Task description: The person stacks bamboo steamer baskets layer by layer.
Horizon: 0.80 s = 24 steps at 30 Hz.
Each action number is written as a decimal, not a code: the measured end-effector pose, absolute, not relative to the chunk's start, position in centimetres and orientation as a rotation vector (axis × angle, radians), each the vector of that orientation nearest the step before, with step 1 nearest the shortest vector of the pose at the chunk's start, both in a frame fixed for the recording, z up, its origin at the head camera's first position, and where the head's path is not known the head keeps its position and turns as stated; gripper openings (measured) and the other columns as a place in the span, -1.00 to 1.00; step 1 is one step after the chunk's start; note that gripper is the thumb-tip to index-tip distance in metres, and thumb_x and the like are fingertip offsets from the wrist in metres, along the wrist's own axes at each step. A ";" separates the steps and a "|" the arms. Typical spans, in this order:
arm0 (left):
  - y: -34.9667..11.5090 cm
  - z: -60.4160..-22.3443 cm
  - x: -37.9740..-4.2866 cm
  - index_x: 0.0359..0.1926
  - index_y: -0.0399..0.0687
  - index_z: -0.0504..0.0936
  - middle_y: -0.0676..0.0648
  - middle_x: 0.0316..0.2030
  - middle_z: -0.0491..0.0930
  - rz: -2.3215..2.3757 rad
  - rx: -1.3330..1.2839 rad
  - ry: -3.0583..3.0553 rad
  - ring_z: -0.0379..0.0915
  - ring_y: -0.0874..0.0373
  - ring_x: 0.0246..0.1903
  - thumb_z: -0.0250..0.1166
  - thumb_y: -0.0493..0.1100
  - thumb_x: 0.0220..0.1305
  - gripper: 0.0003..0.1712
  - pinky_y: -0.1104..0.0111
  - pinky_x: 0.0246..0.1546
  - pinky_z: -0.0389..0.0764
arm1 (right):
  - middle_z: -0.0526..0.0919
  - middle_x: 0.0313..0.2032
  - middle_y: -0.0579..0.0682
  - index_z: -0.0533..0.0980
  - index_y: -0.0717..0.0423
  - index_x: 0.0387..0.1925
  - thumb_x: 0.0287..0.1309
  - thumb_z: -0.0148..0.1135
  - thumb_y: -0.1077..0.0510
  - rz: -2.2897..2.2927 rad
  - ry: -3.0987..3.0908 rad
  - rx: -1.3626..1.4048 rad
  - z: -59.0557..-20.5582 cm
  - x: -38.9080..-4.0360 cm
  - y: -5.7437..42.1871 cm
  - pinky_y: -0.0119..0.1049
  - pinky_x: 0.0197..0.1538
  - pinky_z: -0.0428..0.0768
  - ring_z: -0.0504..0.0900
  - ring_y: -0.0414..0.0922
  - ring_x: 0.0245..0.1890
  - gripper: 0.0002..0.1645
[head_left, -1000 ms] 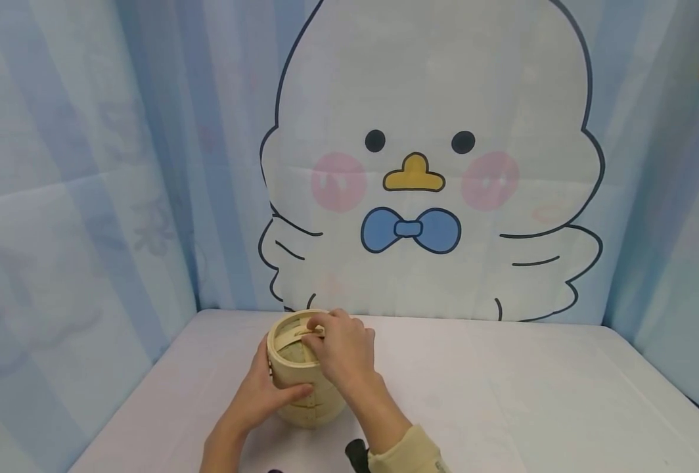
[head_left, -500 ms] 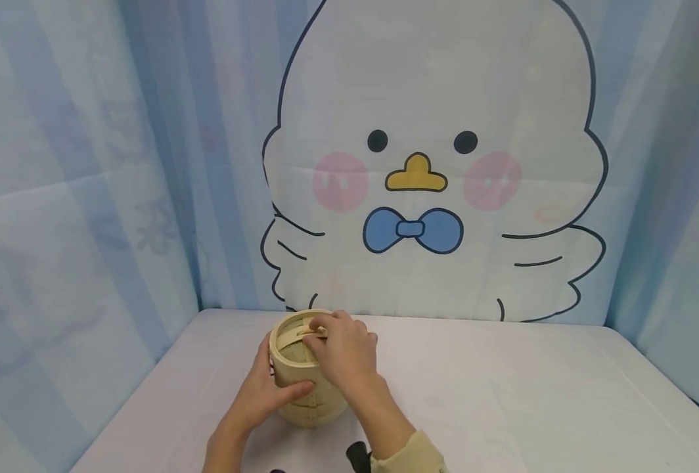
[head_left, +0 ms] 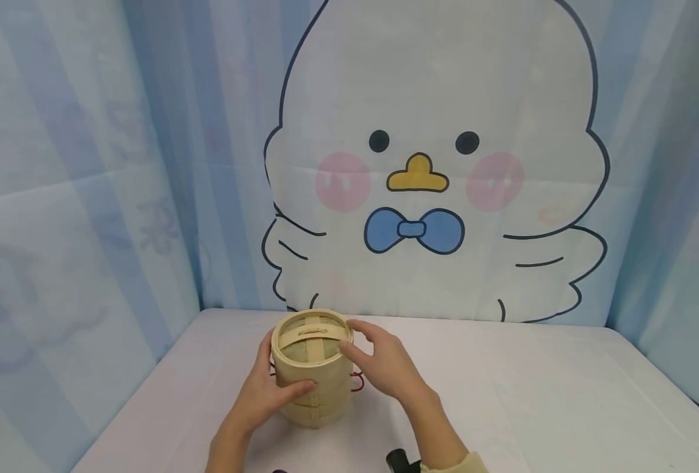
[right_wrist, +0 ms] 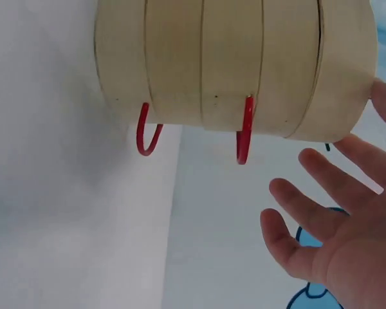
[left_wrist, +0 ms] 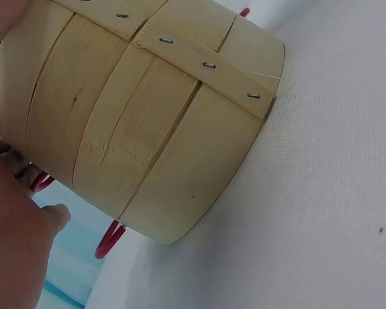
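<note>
A round, stacked bamboo steamer (head_left: 316,397) stands upright on the table with its woven lid (head_left: 293,353) on top. My left hand (head_left: 261,394) grips its left side, thumb across the front and fingers round the back, partly hidden. At the lid's right rim, my right hand (head_left: 392,364) touches with thumb and index fingertip; its other fingers are spread apart in the right wrist view. The lid's strap handle (head_left: 313,332) lies uncovered. Red loops (right_wrist: 244,138) stick out from the steamer's side, below my right fingers.
A white cloth covers the table (head_left: 503,394). Printed curtains (head_left: 89,197) rise behind and at both sides. A black object (head_left: 398,461) shows beside my right forearm, and a small dark thing (head_left: 279,471) at the bottom edge.
My right hand has let go of the lid's handle and moved right to the lid's rim, its fingers now more spread. My left hand keeps its grip, and the steamer stays in place.
</note>
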<state>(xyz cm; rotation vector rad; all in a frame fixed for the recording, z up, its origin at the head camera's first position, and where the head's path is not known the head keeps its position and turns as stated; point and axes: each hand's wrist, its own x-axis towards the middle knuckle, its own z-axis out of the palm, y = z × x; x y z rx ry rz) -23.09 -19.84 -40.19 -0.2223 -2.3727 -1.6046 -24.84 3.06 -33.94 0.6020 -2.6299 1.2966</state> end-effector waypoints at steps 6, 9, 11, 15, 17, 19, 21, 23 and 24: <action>-19.7 -40.1 -23.1 0.56 -0.06 0.00 -0.22 0.44 0.24 -1.599 -0.198 -2.388 0.26 -0.18 0.29 0.65 -0.02 -0.04 0.30 -0.19 0.15 0.36 | 0.42 0.38 0.06 0.24 -0.03 0.52 0.29 0.33 -0.17 1.409 -2.724 0.692 -34.8 -25.1 3.8 0.33 0.24 0.38 0.36 0.24 0.35 -0.12; -19.7 -40.1 -23.0 0.56 -0.07 0.00 -0.23 0.45 0.24 -1.595 -0.189 -2.392 0.25 -0.21 0.31 0.65 -0.03 -0.04 0.30 -0.22 0.16 0.36 | 0.39 0.40 0.07 0.16 -0.03 0.56 0.23 0.39 -0.16 1.445 -2.721 0.728 -35.1 -25.1 3.9 0.33 0.24 0.39 0.34 0.26 0.36 -0.01; -19.8 -40.2 -23.0 0.56 -0.07 -0.01 -0.23 0.45 0.24 -1.592 -0.188 -2.395 0.26 -0.21 0.30 0.65 -0.03 -0.04 0.30 -0.22 0.15 0.36 | 0.38 0.41 0.08 0.14 -0.02 0.56 0.21 0.42 -0.15 1.453 -2.713 0.737 -35.3 -25.2 3.9 0.31 0.23 0.40 0.36 0.26 0.35 0.02; -19.8 -40.1 -23.0 0.56 -0.08 -0.01 -0.24 0.45 0.23 -1.595 -0.176 -2.403 0.22 -0.24 0.33 0.65 -0.01 -0.03 0.29 -0.25 0.18 0.33 | 0.38 0.40 0.11 0.16 0.01 0.55 0.19 0.45 -0.10 1.470 -2.684 0.735 -35.6 -25.2 3.7 0.27 0.22 0.44 0.41 0.25 0.32 0.02; -19.8 -40.1 -23.0 0.56 -0.08 -0.01 -0.25 0.46 0.22 -1.599 -0.169 -2.404 0.20 -0.26 0.35 0.65 -0.01 -0.03 0.29 -0.27 0.19 0.32 | 0.38 0.40 0.13 0.17 0.02 0.55 0.20 0.45 -0.09 1.474 -2.675 0.728 -35.6 -25.2 3.6 0.25 0.22 0.45 0.43 0.25 0.30 0.01; -19.9 -40.1 -23.0 0.56 -0.08 -0.01 -0.25 0.46 0.22 -1.601 -0.165 -2.405 0.20 -0.27 0.36 0.64 0.00 -0.03 0.29 -0.28 0.19 0.31 | 0.38 0.40 0.13 0.17 0.01 0.55 0.20 0.44 -0.09 1.481 -2.671 0.719 -35.6 -25.1 3.5 0.24 0.21 0.47 0.44 0.24 0.30 0.00; -19.9 -40.1 -22.9 0.56 -0.07 0.00 -0.25 0.45 0.23 -1.603 -0.163 -2.404 0.21 -0.26 0.35 0.64 -0.01 -0.02 0.29 -0.27 0.19 0.32 | 0.36 0.41 0.13 0.17 0.01 0.55 0.21 0.43 -0.08 1.490 -2.668 0.719 -35.7 -25.1 3.4 0.22 0.20 0.48 0.45 0.24 0.29 0.00; -19.9 -40.1 -22.9 0.56 -0.07 0.00 -0.25 0.44 0.24 -1.603 -0.163 -2.401 0.24 -0.24 0.32 0.64 -0.01 -0.02 0.29 -0.25 0.19 0.33 | 0.34 0.43 0.13 0.17 0.01 0.55 0.22 0.43 -0.08 1.497 -2.666 0.724 -35.7 -25.1 3.4 0.18 0.18 0.52 0.46 0.24 0.28 -0.01; -19.9 -40.1 -22.9 0.56 -0.07 0.00 -0.24 0.44 0.25 -1.602 -0.163 -2.399 0.25 -0.22 0.30 0.64 -0.01 -0.02 0.28 -0.24 0.19 0.33 | 0.33 0.43 0.13 0.16 0.01 0.55 0.22 0.42 -0.08 1.505 -2.664 0.728 -35.7 -25.1 3.4 0.15 0.16 0.55 0.46 0.24 0.28 -0.01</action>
